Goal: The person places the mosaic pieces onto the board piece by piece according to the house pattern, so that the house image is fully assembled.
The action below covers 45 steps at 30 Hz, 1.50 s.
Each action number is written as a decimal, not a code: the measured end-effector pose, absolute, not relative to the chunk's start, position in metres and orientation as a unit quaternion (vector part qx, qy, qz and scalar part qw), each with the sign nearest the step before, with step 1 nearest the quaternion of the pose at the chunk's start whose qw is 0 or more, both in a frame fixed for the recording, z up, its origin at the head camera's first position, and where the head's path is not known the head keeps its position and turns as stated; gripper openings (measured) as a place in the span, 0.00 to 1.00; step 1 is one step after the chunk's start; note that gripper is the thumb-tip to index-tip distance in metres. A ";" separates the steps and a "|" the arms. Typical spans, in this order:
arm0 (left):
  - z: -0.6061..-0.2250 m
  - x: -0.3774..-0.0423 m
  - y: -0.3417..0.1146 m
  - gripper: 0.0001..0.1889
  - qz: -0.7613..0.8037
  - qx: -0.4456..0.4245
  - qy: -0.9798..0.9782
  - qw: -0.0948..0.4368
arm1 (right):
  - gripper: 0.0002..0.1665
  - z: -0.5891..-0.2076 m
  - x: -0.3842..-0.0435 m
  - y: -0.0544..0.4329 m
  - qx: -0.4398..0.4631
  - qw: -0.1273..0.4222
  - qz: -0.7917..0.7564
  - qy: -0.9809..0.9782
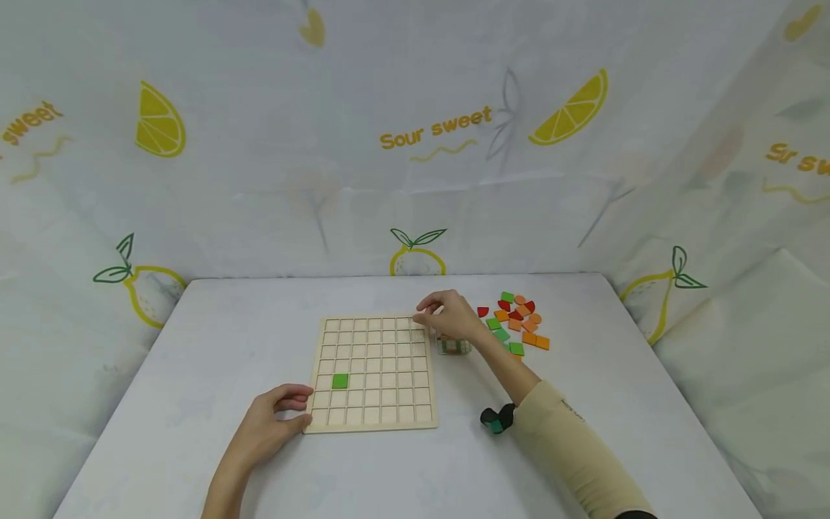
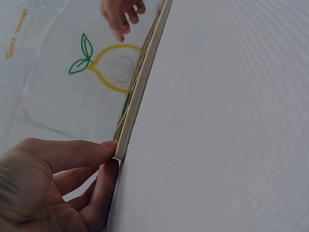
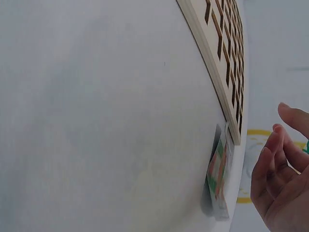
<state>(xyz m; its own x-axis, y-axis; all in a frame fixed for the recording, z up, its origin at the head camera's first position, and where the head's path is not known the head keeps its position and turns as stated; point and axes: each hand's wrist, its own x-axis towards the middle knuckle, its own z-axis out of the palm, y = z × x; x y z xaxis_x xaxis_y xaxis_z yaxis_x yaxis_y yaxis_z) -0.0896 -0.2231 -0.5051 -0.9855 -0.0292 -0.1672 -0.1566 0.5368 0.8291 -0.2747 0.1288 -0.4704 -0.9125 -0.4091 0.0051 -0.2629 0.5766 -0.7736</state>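
Note:
A square wooden grid board (image 1: 369, 431) lies on the table, with one green square tile (image 1: 340, 380) in a cell of its left part. My left hand (image 1: 269, 422) touches the board's left edge near the front corner, thumb and fingers apart; the left wrist view shows the fingertips (image 2: 108, 150) right at the wooden rim. Over the board's far right corner hovers my right hand (image 1: 450, 315), fingers loosely bent. In the right wrist view no piece shows between its thumb and fingertips (image 3: 276, 129). Below that hand sits a clear packet (image 1: 454, 347) with coloured pieces inside.
Right of the packet, several loose tiles (image 1: 514, 324) lie scattered: orange and green squares, red wedges, orange rounds. A small black and green item (image 1: 497, 419) shows beside the right sleeve (image 1: 570, 447). A lemon-printed cloth (image 1: 292, 216) hangs behind the table.

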 end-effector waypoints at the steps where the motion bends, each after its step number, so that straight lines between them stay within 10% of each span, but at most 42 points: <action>1: -0.505 -0.089 -0.223 0.24 0.479 -0.054 0.874 0.066 | 0.15 -0.470 -0.277 0.134 -0.184 0.087 -0.420 0.884; 45: -0.507 -0.092 -0.223 0.25 0.475 -0.059 0.875 0.076 | 0.26 -0.481 -0.310 0.297 0.019 0.099 -0.463 0.881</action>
